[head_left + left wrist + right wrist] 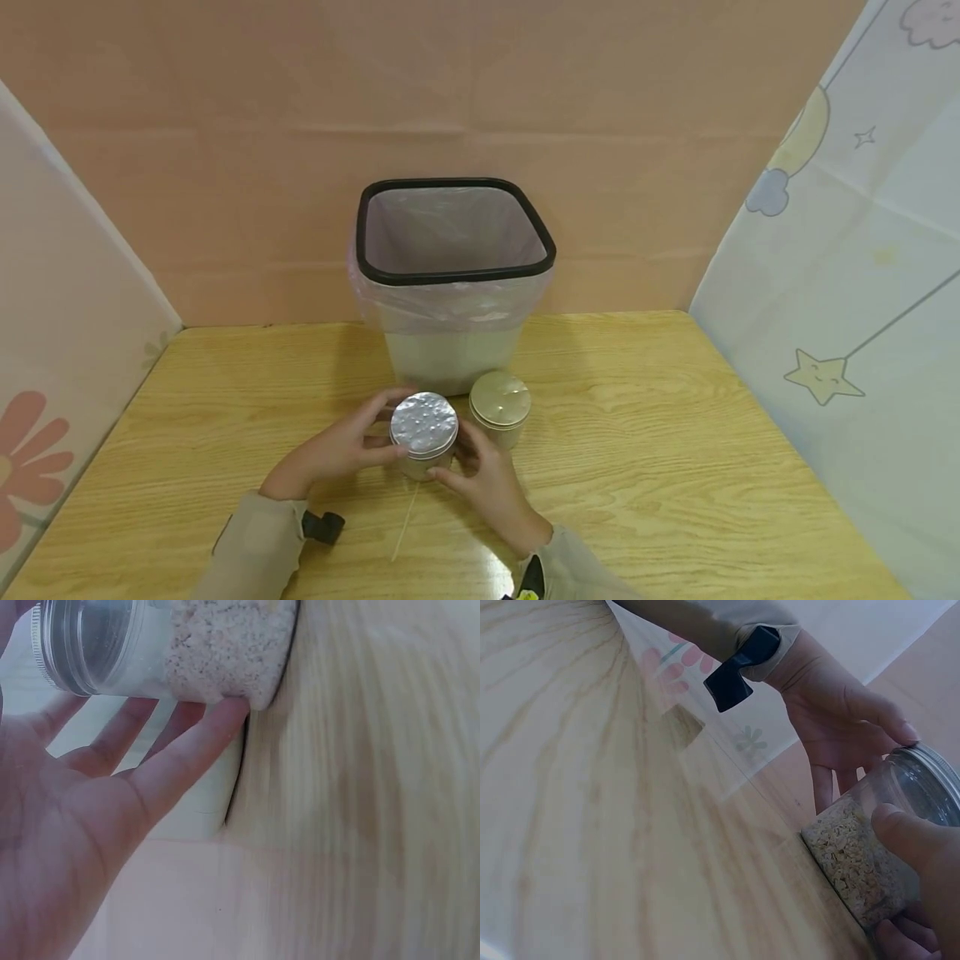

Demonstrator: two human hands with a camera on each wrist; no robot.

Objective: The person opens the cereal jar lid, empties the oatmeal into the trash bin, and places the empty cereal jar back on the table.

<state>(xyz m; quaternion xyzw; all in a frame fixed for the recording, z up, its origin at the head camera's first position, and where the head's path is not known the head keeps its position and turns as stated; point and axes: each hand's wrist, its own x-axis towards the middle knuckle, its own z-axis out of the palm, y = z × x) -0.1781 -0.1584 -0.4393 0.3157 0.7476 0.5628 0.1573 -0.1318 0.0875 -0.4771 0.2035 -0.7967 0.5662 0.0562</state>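
Observation:
Both hands hold a clear round jar [424,429] with a dented silver lid, low over the table in front of the bin. Pale beige grains fill the lower part of the jar [855,859], seen through its wall. My left hand [341,446] spans its left side, thumb near the lid edge and fingers round the back. From the right, my right hand [491,487] grips it, thumb on the front wall. Close on the right stands a second jar [500,400] with a gold-coloured lid, partly behind the right hand.
A pale bin [453,354] with a black rim and a thin pinkish liner stands behind the jars, against the orange backdrop [262,208]. A thin pale stick [405,523] lies on the wooden table [675,467] near the silver-lidded jar. Patterned sheets flank the table.

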